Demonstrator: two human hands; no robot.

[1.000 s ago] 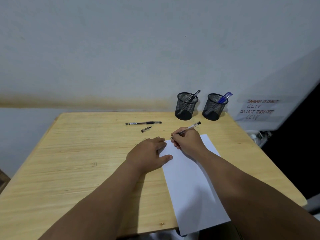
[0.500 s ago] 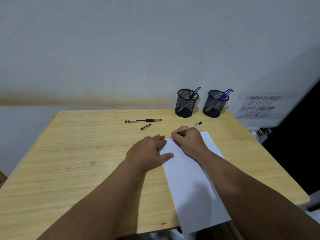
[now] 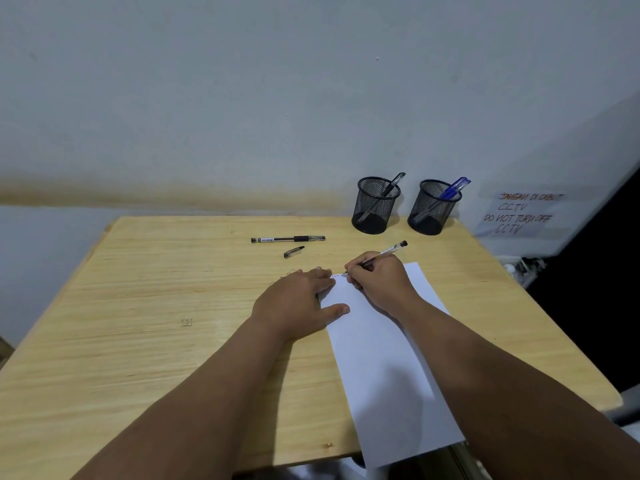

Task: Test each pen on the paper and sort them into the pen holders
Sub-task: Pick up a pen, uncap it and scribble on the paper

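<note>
Testing a pen on paper at a wooden desk.

From left: a capped black pen point(image 3: 288, 239) lying flat on the wooden table point(image 3: 138, 306), a loose pen cap point(image 3: 293, 252) just beside it; left hand point(image 3: 298, 303) resting flat, fingers straight and together, thumb spread onto the near-left edge of the white paper point(image 3: 384, 375); right hand point(image 3: 379, 280) with fingers curled and pinched round an uncapped pen point(image 3: 388, 252), tip down on the paper's far left corner, faint marks visible there. At the table's back right, two black mesh holders: left holder point(image 3: 375, 206) containing one black pen, right holder point(image 3: 434, 207) containing blue pens. On the wall beyond, a handwritten CCTV notice point(image 3: 519, 213).
</note>
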